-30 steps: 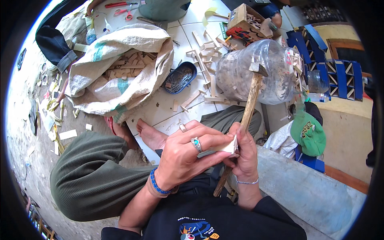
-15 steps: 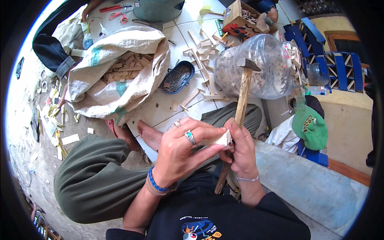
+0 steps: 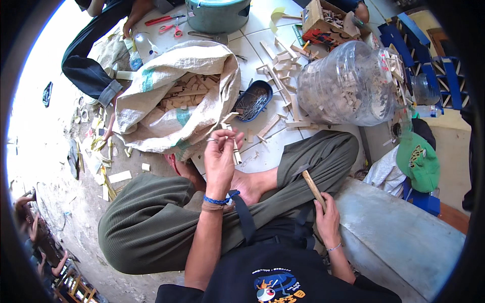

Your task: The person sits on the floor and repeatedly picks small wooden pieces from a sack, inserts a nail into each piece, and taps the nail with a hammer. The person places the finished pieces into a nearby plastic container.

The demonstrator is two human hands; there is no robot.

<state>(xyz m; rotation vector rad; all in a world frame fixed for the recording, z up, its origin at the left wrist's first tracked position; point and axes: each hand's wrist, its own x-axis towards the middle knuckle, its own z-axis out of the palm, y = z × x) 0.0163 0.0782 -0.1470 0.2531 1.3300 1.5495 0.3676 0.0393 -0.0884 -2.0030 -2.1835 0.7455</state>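
Note:
My left hand [image 3: 220, 161] is raised in front of the sack's near side, its fingers closed around a light wooden piece [image 3: 236, 155]. Part of that piece is hidden behind the fingers, and a short end shows above them. Over my right thigh, my right hand [image 3: 327, 222] grips a hammer [image 3: 314, 190] by its wooden handle, with the metal head pointing away from me. Beyond the left hand lies a blue oval tray [image 3: 261, 113] of thin nails. A woven sack [image 3: 132, 113] of wooden offcuts [image 3: 191, 93] stands at its left.
Wooden strips [image 3: 283, 91] lie scattered on the white tiles. A large clear plastic jug [image 3: 348, 83] rests on its side, near a wooden box [image 3: 323, 22]. Scissors [image 3: 174, 29] and a green bucket [image 3: 217, 15] are at the far side; a green cap [image 3: 418, 161] is at right.
My hands have come apart from over my lap. The left has moved forward with a wooden piece; the right has lowered the hammer toward my right thigh. The view has shifted slightly.

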